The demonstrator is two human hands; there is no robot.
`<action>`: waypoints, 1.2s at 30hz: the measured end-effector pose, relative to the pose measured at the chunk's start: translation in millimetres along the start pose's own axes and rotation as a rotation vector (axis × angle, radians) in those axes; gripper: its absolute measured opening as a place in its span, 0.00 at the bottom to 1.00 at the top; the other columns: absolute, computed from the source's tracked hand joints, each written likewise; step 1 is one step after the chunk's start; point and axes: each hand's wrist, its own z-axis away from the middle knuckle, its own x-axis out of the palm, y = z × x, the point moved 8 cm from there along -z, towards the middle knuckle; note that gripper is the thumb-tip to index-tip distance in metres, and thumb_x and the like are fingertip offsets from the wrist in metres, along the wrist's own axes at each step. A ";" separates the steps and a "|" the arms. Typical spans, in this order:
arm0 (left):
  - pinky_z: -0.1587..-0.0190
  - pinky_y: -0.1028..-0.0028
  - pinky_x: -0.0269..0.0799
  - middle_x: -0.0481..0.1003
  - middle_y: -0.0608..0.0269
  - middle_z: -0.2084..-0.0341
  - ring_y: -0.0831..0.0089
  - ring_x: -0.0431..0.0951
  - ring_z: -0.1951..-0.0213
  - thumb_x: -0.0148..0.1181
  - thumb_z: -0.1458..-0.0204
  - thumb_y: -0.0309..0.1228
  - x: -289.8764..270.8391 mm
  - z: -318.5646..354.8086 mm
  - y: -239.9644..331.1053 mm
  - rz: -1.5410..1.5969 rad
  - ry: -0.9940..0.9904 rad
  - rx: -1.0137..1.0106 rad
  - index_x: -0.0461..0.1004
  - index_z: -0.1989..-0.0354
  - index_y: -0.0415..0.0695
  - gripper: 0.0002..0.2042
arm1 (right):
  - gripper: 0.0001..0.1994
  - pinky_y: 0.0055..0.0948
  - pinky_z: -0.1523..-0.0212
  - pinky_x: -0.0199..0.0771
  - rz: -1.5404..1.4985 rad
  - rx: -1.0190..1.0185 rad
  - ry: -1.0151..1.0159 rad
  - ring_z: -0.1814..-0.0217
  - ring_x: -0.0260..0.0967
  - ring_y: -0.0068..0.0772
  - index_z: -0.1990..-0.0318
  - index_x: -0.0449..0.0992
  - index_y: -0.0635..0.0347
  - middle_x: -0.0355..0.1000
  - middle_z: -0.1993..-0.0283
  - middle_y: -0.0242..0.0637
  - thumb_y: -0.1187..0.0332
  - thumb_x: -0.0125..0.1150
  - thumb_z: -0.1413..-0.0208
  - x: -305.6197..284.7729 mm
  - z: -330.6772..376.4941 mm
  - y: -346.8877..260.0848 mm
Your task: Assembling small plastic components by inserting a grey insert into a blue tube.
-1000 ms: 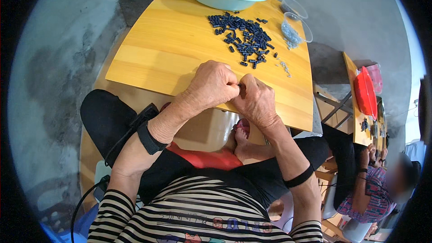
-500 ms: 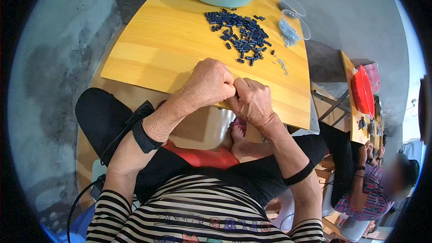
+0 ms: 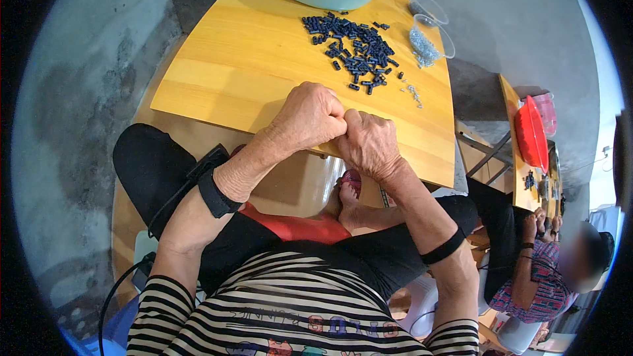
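Yellow-toned wood makes up the tabletop (image 3: 224,59), and over its near edge we see two bare hands brought together. The left hand (image 3: 308,116) and the right hand (image 3: 369,142) meet at the thumb side, knuckles up. The fingers of both are curled inward with their tips hidden from us, so we cannot tell whether they are grasping something small between them. Nor can we tell whether either hand rests on the wood.

Taking the hands as the centre of our clock, a loose heap of short black cylindrical pieces (image 3: 359,53) lies at twelve o'clock, the nearest pieces being scattered singly. Beyond it, also near twelve, stands a pale turquoise basin (image 3: 323,1) filled with many more black pieces. At two o'clock we find a small scatter of silvery bits (image 3: 415,95) on the wood. Between one and two stands a clear round tub (image 3: 440,38) holding similar bits, some lying just beside it; at one o'clock, behind it, is a second clear tub (image 3: 432,6) with darker contents.

Out at three o'clock we make out a red basin (image 3: 531,133) on another table (image 3: 509,102), and at four a co-worker's hands (image 3: 542,221) by its edge.
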 end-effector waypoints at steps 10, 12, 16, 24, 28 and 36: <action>0.73 0.64 0.69 0.72 0.55 0.84 0.59 0.73 0.78 0.62 0.64 0.30 0.2 2.0 -4.9 0.088 -0.086 -0.057 0.77 0.83 0.40 0.07 | 0.16 0.38 0.79 0.71 -0.198 0.117 0.141 0.79 0.72 0.42 0.73 0.66 0.57 0.70 0.80 0.39 0.59 0.66 0.54 -10.5 4.3 7.1; 0.72 0.76 0.67 0.75 0.63 0.82 0.76 0.73 0.76 0.66 0.57 0.26 0.7 3.7 -10.0 0.188 -0.151 -0.116 0.80 0.73 0.37 0.05 | 0.19 0.34 0.78 0.72 -0.333 0.257 0.052 0.76 0.74 0.39 0.67 0.69 0.57 0.73 0.77 0.37 0.56 0.72 0.57 -11.6 4.8 11.2; 0.71 0.78 0.68 0.76 0.63 0.79 0.78 0.74 0.73 0.66 0.55 0.25 -4.4 6.3 -1.9 0.311 -0.188 -0.194 0.80 0.71 0.35 0.06 | 0.23 0.26 0.75 0.72 -0.721 0.471 0.117 0.77 0.71 0.27 0.54 0.72 0.58 0.73 0.74 0.35 0.66 0.74 0.58 -7.4 25.3 29.9; 0.68 0.79 0.70 0.78 0.64 0.78 0.80 0.75 0.73 0.66 0.53 0.26 2.6 17.1 -0.1 0.577 -0.277 -0.324 0.81 0.73 0.36 0.06 | 0.17 0.23 0.69 0.72 -0.684 0.309 0.372 0.69 0.70 0.25 0.57 0.75 0.61 0.71 0.67 0.35 0.73 0.72 0.56 -29.5 27.1 -0.7; 0.67 0.79 0.70 0.78 0.65 0.78 0.81 0.75 0.72 0.66 0.53 0.26 0.8 19.0 -1.6 0.574 -0.312 -0.365 0.81 0.73 0.36 0.05 | 0.17 0.24 0.68 0.72 -0.677 0.296 0.390 0.69 0.71 0.26 0.56 0.76 0.61 0.72 0.67 0.35 0.73 0.72 0.56 -33.6 28.3 -4.8; 0.66 0.79 0.70 0.79 0.65 0.76 0.83 0.75 0.71 0.63 0.49 0.30 4.8 21.9 -4.5 0.700 -0.340 -0.345 0.82 0.70 0.38 0.08 | 0.18 0.25 0.67 0.72 -0.708 0.332 0.417 0.69 0.71 0.27 0.56 0.78 0.61 0.74 0.68 0.35 0.70 0.73 0.56 -31.2 33.8 -1.0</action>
